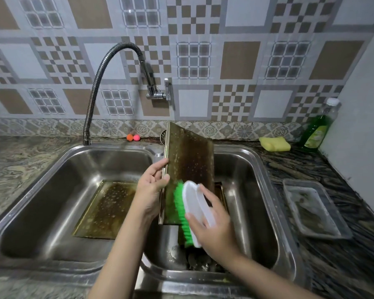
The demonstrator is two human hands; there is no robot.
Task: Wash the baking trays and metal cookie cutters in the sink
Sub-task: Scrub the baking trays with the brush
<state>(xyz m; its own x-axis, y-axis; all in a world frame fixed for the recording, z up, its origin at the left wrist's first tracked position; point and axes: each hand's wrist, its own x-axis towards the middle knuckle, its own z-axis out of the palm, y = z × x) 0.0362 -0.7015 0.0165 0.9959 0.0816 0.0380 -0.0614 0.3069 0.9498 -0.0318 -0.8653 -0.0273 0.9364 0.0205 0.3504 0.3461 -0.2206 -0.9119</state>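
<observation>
Green-bristled brush (187,209) and upright tray (189,160) gripped in hands, second tray (105,209) beside, sponge (274,143) apart.

The right hand (214,221) hides the scrub brush (190,212) handle's near end. The upright baking tray (190,160) covers another tray's far part. Items at the right basin's near bottom are too blurred to identify.

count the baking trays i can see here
2 for sure: one baking tray held upright over the right basin by the left hand, one flat tray in the left basin. More may lie hidden behind the upright one.
</observation>
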